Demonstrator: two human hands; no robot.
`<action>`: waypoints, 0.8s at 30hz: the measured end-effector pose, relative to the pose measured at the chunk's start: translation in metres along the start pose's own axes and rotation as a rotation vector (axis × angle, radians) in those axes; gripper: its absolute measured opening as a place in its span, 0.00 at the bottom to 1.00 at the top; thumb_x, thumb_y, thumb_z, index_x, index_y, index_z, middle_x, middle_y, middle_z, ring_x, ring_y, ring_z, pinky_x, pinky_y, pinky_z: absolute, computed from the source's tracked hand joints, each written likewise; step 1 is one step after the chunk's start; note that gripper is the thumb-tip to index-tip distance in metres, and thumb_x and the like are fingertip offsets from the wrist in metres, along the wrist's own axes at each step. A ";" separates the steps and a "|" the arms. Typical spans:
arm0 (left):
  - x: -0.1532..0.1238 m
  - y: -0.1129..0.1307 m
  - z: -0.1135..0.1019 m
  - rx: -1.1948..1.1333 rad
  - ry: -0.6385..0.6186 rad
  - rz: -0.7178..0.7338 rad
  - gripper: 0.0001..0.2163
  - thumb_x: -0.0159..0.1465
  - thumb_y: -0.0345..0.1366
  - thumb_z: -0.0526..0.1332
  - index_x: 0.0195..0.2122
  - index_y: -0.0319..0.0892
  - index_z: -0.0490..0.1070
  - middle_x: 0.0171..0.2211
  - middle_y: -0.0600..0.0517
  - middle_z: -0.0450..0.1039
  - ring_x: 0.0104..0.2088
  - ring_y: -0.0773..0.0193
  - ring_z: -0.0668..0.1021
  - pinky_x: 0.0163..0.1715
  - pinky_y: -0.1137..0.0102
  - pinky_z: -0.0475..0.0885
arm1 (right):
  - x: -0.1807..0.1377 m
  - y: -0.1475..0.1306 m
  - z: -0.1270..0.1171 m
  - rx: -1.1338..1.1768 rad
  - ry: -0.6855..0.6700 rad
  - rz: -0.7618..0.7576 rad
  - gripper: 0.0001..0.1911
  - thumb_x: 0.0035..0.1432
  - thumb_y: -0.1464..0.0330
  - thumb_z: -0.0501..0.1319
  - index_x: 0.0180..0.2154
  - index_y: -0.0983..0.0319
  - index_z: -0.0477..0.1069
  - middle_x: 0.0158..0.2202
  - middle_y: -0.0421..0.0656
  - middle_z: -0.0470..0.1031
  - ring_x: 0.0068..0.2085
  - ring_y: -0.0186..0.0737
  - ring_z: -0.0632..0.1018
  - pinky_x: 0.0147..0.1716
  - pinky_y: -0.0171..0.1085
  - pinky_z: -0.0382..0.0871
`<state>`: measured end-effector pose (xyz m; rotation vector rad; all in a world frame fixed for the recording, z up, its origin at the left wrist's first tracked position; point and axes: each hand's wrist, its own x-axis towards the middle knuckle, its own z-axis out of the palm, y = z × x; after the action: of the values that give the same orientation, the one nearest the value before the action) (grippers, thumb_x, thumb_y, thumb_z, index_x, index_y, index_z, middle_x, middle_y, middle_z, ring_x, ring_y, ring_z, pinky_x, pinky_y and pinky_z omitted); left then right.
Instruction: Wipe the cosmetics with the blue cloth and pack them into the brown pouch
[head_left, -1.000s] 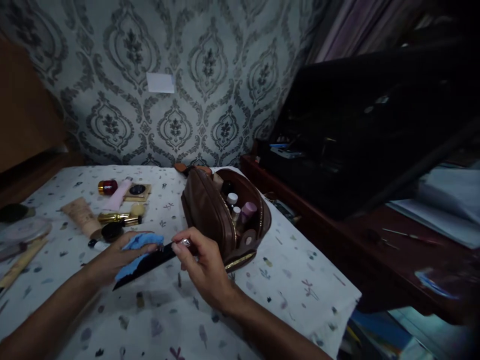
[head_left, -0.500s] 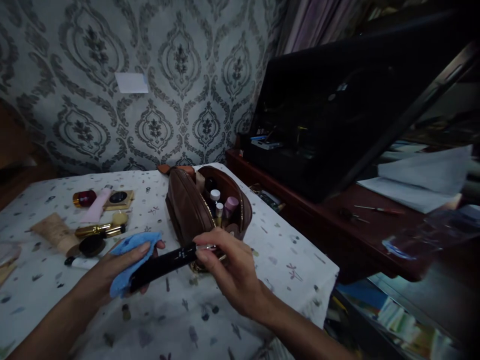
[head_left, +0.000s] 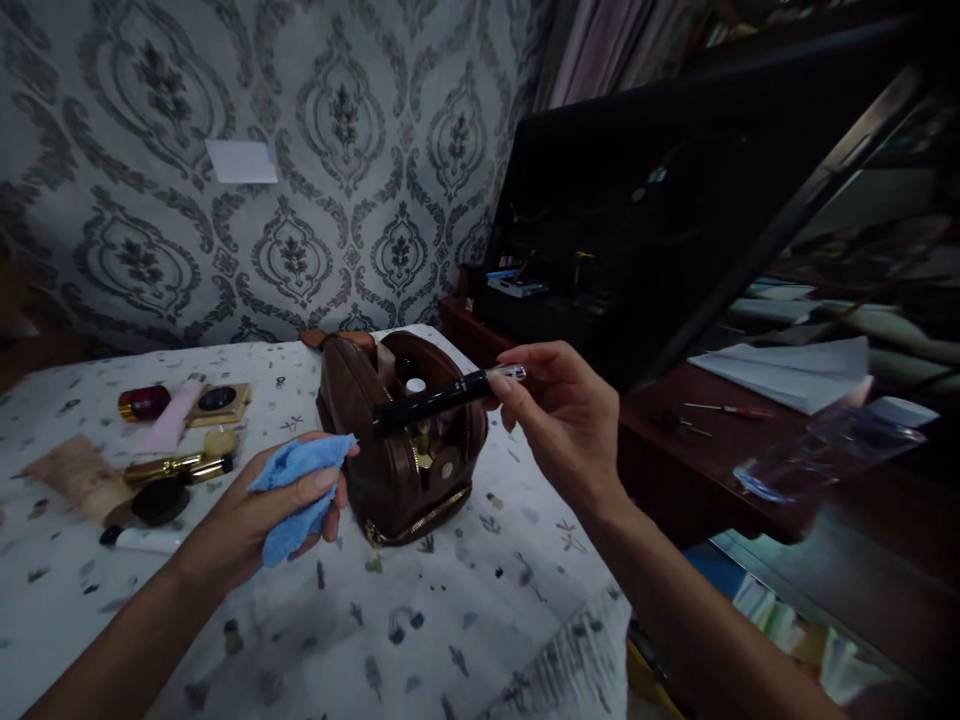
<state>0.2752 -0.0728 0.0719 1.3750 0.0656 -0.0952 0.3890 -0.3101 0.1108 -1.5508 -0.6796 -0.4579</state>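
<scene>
My right hand (head_left: 562,415) pinches the silver end of a long black cosmetic tube (head_left: 435,402) and holds it level above the open brown leather pouch (head_left: 397,440). The pouch stands on the patterned white tablecloth (head_left: 420,620) with small bottles inside. My left hand (head_left: 255,510) is closed around a crumpled blue cloth (head_left: 300,480), just left of the pouch and touching its side.
Several cosmetics lie at the left: a gold lipstick (head_left: 176,468), a red-capped jar (head_left: 142,402), a pink tube (head_left: 169,425), a square compact (head_left: 217,400), a beige tube (head_left: 79,478). A dark wooden desk (head_left: 675,470) with papers (head_left: 787,370) stands right of the table's edge.
My right hand lifted the black tube up and to the right, out of the cloth and over the pouch. My left hand kept the blue cloth. The view swung right.
</scene>
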 end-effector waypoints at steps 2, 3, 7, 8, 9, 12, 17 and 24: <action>-0.001 -0.006 -0.001 0.026 0.011 -0.004 0.19 0.59 0.45 0.68 0.47 0.41 0.69 0.27 0.53 0.72 0.24 0.67 0.75 0.18 0.77 0.65 | 0.006 0.002 -0.006 -0.041 -0.030 0.010 0.14 0.55 0.58 0.69 0.36 0.60 0.71 0.27 0.38 0.74 0.25 0.33 0.76 0.19 0.31 0.67; -0.001 -0.009 -0.001 0.045 0.010 -0.005 0.19 0.60 0.45 0.68 0.47 0.41 0.69 0.27 0.53 0.72 0.24 0.67 0.75 0.20 0.76 0.66 | 0.008 0.003 -0.009 -0.057 -0.047 0.015 0.14 0.55 0.57 0.69 0.36 0.60 0.72 0.26 0.38 0.74 0.25 0.34 0.75 0.19 0.31 0.67; -0.005 -0.015 -0.003 0.196 0.052 0.012 0.21 0.61 0.47 0.65 0.53 0.45 0.68 0.29 0.52 0.74 0.27 0.62 0.76 0.27 0.71 0.72 | 0.014 0.003 -0.016 -0.080 -0.073 0.019 0.14 0.55 0.57 0.68 0.37 0.59 0.72 0.26 0.38 0.74 0.24 0.34 0.75 0.19 0.32 0.67; -0.005 -0.016 -0.003 0.273 0.076 0.046 0.22 0.62 0.47 0.64 0.55 0.46 0.67 0.30 0.51 0.75 0.28 0.60 0.77 0.28 0.70 0.73 | 0.014 0.003 -0.017 -0.083 -0.071 0.019 0.14 0.55 0.57 0.68 0.37 0.59 0.72 0.26 0.38 0.74 0.24 0.33 0.75 0.19 0.32 0.68; -0.006 -0.017 -0.001 0.367 0.103 0.099 0.22 0.63 0.47 0.63 0.57 0.47 0.67 0.33 0.49 0.76 0.31 0.58 0.78 0.30 0.69 0.74 | 0.015 0.002 -0.018 -0.086 -0.069 0.019 0.13 0.56 0.58 0.68 0.36 0.59 0.72 0.26 0.38 0.75 0.24 0.33 0.75 0.19 0.32 0.68; -0.006 -0.021 0.004 0.709 0.113 0.331 0.19 0.67 0.43 0.59 0.59 0.51 0.68 0.46 0.46 0.76 0.44 0.55 0.79 0.38 0.70 0.75 | 0.015 0.002 -0.020 -0.095 -0.072 0.016 0.12 0.56 0.59 0.68 0.36 0.59 0.72 0.25 0.38 0.74 0.23 0.33 0.74 0.19 0.32 0.68; 0.000 -0.037 0.013 1.309 0.061 0.765 0.29 0.65 0.24 0.47 0.67 0.51 0.58 0.42 0.47 0.74 0.36 0.63 0.77 0.26 0.76 0.71 | 0.013 0.001 -0.021 -0.128 -0.080 0.001 0.11 0.58 0.59 0.67 0.37 0.58 0.72 0.25 0.38 0.74 0.23 0.33 0.74 0.19 0.33 0.69; 0.002 -0.038 0.021 1.865 0.296 1.090 0.30 0.62 0.17 0.50 0.64 0.45 0.62 0.47 0.42 0.74 0.49 0.53 0.76 0.35 0.68 0.75 | 0.009 -0.004 -0.021 -0.156 -0.061 -0.038 0.09 0.58 0.60 0.67 0.37 0.58 0.73 0.26 0.38 0.74 0.24 0.34 0.75 0.18 0.33 0.68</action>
<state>0.2734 -0.1004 0.0390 3.0312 -0.7015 1.2669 0.3959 -0.3296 0.1218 -1.7068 -0.7358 -0.5031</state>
